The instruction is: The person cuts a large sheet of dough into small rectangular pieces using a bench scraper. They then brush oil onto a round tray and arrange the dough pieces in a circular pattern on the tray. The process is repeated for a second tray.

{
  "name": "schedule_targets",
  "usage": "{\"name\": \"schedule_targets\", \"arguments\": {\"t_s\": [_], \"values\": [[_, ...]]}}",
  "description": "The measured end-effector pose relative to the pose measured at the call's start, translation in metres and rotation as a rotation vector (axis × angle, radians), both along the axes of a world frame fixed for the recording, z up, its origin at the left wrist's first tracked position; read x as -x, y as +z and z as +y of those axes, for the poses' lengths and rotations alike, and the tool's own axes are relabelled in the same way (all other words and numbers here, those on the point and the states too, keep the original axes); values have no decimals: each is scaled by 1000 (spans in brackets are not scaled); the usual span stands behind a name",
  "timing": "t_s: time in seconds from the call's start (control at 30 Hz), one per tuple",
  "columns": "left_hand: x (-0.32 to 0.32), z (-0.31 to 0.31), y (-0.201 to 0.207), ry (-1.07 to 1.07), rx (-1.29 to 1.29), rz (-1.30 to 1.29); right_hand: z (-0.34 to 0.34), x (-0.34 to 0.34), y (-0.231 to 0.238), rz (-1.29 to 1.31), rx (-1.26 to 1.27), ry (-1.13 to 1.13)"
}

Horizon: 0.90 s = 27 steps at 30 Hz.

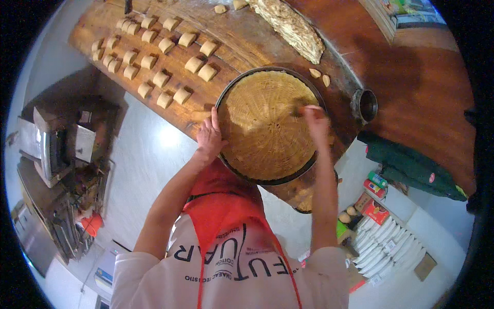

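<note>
A round woven tray (257, 149) with a dark raised rim lies near the table's front edge. My left hand (209, 138) grips its left rim, with a finger stretched along the edge. Above the tray's right side is my right hand (317, 121), closed and slightly blurred. A small dark brownish thing shows at its fingertips, too unclear to name. Several cut dough pieces (160, 79) lie in loose rows on the wooden table to the left of the tray. A long rough slab of dough (288, 28) stretches beyond the tray.
A dark metal ring-shaped container (366, 106) lies right of the tray, near two small dough scraps (320, 76). Dark green cloth (411, 166) hangs at the right table edge. Stacked white packages (386, 247) stand lower right; a metal appliance (49, 147) is at the left.
</note>
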<state>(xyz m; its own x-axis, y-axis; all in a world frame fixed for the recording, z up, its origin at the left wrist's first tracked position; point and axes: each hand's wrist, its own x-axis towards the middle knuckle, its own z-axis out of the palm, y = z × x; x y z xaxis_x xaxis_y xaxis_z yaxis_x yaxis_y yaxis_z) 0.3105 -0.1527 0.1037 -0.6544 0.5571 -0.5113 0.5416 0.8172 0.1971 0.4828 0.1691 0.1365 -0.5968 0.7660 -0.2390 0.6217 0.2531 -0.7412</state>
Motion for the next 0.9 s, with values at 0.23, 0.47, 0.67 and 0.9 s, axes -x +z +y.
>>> {"name": "schedule_targets", "arguments": {"t_s": [0.23, 0.47, 0.67, 0.9], "values": [[8, -6, 4, -322, -485, 645, 38, -79, -8, 88, -50, -108], [1, 59, -38, -529, -573, 70, -13, -75, -15, 205, -218, -162], [-4, 93, -44, -533, -469, 26, -113, -35, -10, 157, -366, 236], [-10, 103, -17, -488, -229, 40, -3, -74, -15, -99, -128, -192]]}}
